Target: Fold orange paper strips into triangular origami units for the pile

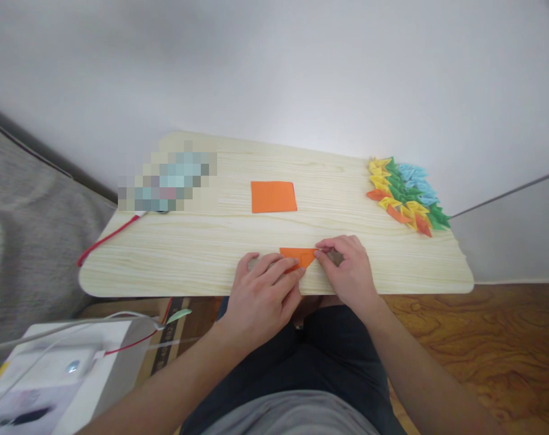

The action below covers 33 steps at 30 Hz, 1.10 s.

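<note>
A small folded piece of orange paper [308,258] lies near the front edge of the table, with crease lines on it and a slanted right side. My left hand [267,293] covers its left part, fingers holding it down against the tabletop. At its upper right corner, my right hand [349,272] pinches the paper between thumb and forefinger. The part under my left fingers is hidden. Beyond both hands lies a flat orange rectangle of paper [274,197], apart from them; whether it is one sheet or a stack I cannot tell.
Folded paper pieces in yellow, green, blue and orange [403,193] sit in rows at the table's right end. A blurred-out object [174,178] with a red cable [109,238] lies at the left. Below left stands a white box [115,344] with cables. A wall borders the table's back.
</note>
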Available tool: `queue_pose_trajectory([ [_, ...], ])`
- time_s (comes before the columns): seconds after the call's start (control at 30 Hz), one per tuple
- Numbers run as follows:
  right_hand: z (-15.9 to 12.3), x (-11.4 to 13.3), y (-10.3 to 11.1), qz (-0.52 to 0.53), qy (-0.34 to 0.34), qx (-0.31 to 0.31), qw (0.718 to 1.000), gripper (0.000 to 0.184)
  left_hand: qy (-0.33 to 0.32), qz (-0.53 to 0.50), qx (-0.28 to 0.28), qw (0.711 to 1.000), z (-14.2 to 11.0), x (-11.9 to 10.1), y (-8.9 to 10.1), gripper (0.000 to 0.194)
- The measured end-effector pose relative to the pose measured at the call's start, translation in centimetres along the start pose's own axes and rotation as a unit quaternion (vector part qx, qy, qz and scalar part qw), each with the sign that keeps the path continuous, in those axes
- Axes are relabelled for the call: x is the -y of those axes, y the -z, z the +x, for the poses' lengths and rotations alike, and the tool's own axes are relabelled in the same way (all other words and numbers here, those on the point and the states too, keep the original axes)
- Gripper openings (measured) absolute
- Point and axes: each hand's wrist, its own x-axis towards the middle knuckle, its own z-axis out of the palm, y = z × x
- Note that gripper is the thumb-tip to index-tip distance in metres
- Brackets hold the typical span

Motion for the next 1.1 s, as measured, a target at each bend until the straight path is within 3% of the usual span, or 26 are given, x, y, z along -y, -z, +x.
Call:
queue_pose_trajectory([
  [0.33,0.3,-0.5,0.2,-0.013,-0.011,0.001,1.000,0.005,0.000,0.002,-0.005,1.000,0.1,-0.1,0.0,0.023],
  [0.73,-0.7,1.5,-0.9,-0.032,0.027,0.021,0.999,0.005,0.016,-0.004,-0.006,1.000,-0.4,-1.3,0.5,0.030],
  [0.93,-0.9,1.0,-0.9,-0.042,0.044,0.028,0.998,0.006,0.013,-0.048,-0.032,0.998,-0.7,0.5,1.3,0.040],
  [1.1,-1.6,1.0,-0.5,-0.051,0.058,0.043,0.996,0.013,-0.019,-0.032,-0.011,0.999,-0.1,2.1,1.6,0.034],
])
